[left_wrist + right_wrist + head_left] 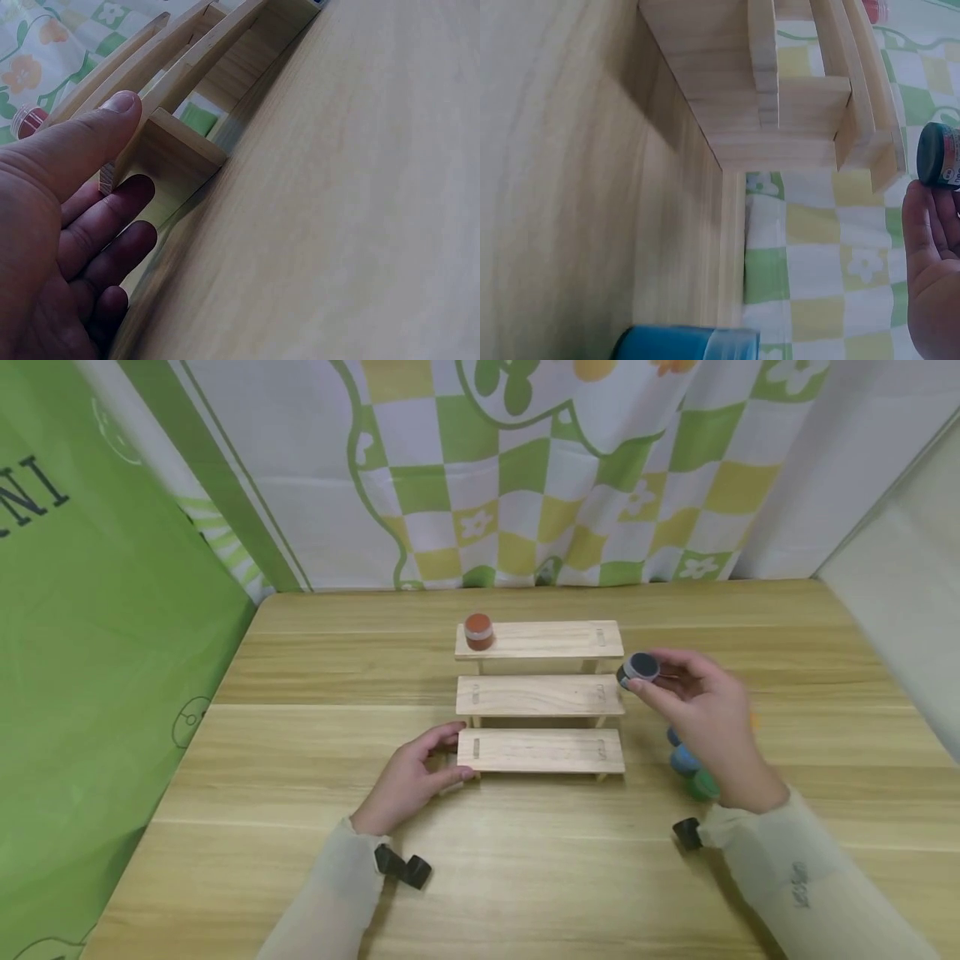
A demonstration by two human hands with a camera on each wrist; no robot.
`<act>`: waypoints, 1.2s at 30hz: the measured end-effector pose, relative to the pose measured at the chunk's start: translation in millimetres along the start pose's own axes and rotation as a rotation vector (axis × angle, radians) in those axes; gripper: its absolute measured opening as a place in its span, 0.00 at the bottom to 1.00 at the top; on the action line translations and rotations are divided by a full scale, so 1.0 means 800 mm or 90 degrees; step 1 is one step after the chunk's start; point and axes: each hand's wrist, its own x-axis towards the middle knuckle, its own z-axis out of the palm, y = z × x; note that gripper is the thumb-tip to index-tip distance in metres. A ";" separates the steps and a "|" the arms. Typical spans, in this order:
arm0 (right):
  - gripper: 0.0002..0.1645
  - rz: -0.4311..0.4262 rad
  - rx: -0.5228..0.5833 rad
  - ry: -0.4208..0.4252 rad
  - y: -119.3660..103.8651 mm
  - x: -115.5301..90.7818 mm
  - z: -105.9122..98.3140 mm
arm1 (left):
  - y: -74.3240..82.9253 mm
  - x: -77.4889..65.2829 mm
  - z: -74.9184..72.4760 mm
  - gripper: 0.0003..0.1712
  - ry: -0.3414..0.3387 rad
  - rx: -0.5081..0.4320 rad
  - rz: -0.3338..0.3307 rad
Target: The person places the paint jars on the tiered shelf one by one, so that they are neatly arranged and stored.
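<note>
If the R hand loses its thumb-&-finger pinch, the tilted lidded jar, just off the 3-tier wooden stand at abt 3 o'clock, could drop or clip it, tho the L hand grips its 9 o'clock end; jar's short, round, dark w/ pale band.

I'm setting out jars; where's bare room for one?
Bare: middle shelf; bottom shelf, right of the left hand; top shelf, right of the red jar; table between the sleeves. Crowded: right of the shelves, with the right hand, its dark jar, blue jars and a green jar.
</note>
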 end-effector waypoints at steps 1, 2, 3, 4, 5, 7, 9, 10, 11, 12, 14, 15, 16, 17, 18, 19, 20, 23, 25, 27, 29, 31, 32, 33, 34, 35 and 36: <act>0.23 0.002 0.001 -0.002 -0.001 0.002 0.002 | 0.001 0.000 0.000 0.38 0.000 0.001 -0.001; 0.24 0.002 0.003 -0.004 -0.002 0.004 0.004 | 0.001 0.000 0.000 0.39 0.000 0.002 -0.001; 0.24 0.001 0.001 -0.005 -0.003 0.006 0.006 | 0.002 0.000 -0.001 0.39 0.000 0.002 0.000; 0.24 0.000 0.000 -0.007 -0.004 0.009 0.008 | 0.003 0.000 -0.001 0.39 0.000 0.001 0.000; 0.24 -0.002 -0.001 -0.007 -0.006 0.011 0.011 | 0.004 0.000 -0.001 0.39 0.000 0.001 0.000; 0.25 -0.002 -0.006 -0.012 -0.008 0.015 0.014 | 0.005 0.001 -0.001 0.39 0.000 -0.002 0.000; 0.25 -0.001 -0.018 -0.019 -0.012 0.019 0.018 | 0.005 0.001 -0.001 0.39 -0.001 -0.004 -0.002; 0.25 0.001 -0.018 -0.022 -0.014 0.022 0.020 | 0.005 0.001 -0.002 0.39 -0.001 -0.004 -0.002; 0.25 0.001 -0.021 -0.027 -0.016 0.023 0.021 | 0.005 0.001 -0.002 0.39 -0.002 -0.005 -0.003; 0.25 0.002 -0.020 -0.032 -0.018 0.026 0.023 | 0.005 0.001 -0.002 0.39 -0.002 -0.005 -0.004; 0.25 0.002 -0.015 -0.041 -0.022 0.030 0.026 | 0.005 0.001 -0.002 0.39 -0.003 -0.006 -0.004; 0.25 0.001 -0.012 -0.046 -0.023 0.032 0.028 | 0.004 0.000 -0.002 0.39 -0.003 -0.006 -0.005; 0.25 0.000 -0.008 -0.051 -0.024 0.033 0.031 | 0.004 0.000 -0.002 0.39 -0.002 -0.005 -0.006; 0.25 -0.002 -0.005 -0.058 -0.026 0.035 0.033 | 0.004 0.000 -0.002 0.38 -0.002 -0.005 -0.007; 0.25 -0.003 -0.006 -0.063 -0.026 0.037 0.035 | 0.004 0.000 -0.001 0.38 -0.002 -0.004 -0.007; 0.25 -0.005 -0.008 -0.070 -0.026 0.039 0.037 | 0.004 0.000 -0.001 0.38 -0.002 -0.005 -0.008; 0.26 -0.007 -0.015 -0.077 -0.027 0.042 0.040 | 0.003 0.000 -0.001 0.38 -0.002 -0.005 -0.008; 0.27 -0.008 -0.030 -0.096 -0.029 0.047 0.047 | 0.002 0.000 -0.001 0.39 -0.002 -0.006 -0.008; 0.27 -0.005 -0.048 -0.108 -0.032 0.050 0.051 | 0.002 0.000 -0.001 0.39 -0.002 -0.005 -0.007; 0.27 -0.003 -0.065 -0.121 -0.035 0.053 0.055 | 0.002 0.000 -0.001 0.39 0.000 -0.004 -0.007; 0.27 -0.003 -0.081 -0.134 -0.038 0.056 0.059 | 0.002 -0.001 -0.001 0.39 0.002 -0.002 -0.006; 0.27 -0.004 -0.093 -0.147 -0.041 0.060 0.062 | 0.002 -0.001 0.000 0.39 0.003 -0.003 -0.006; 0.27 -0.002 -0.098 -0.154 -0.042 0.061 0.064 | 0.002 -0.001 0.000 0.39 0.003 -0.003 -0.006; 0.27 0.003 -0.102 -0.161 -0.043 0.063 0.065 | 0.002 -0.001 0.000 0.39 0.002 -0.003 -0.004; 0.27 0.008 -0.103 -0.166 -0.044 0.064 0.066 | 0.002 0.000 0.000 0.39 0.002 -0.001 -0.003; 0.27 0.012 -0.106 -0.172 -0.045 0.066 0.067 | 0.002 0.000 0.000 0.39 0.002 0.002 -0.003; 0.27 0.020 -0.110 -0.177 -0.046 0.067 0.069 | 0.002 0.000 0.000 0.39 0.003 0.003 -0.003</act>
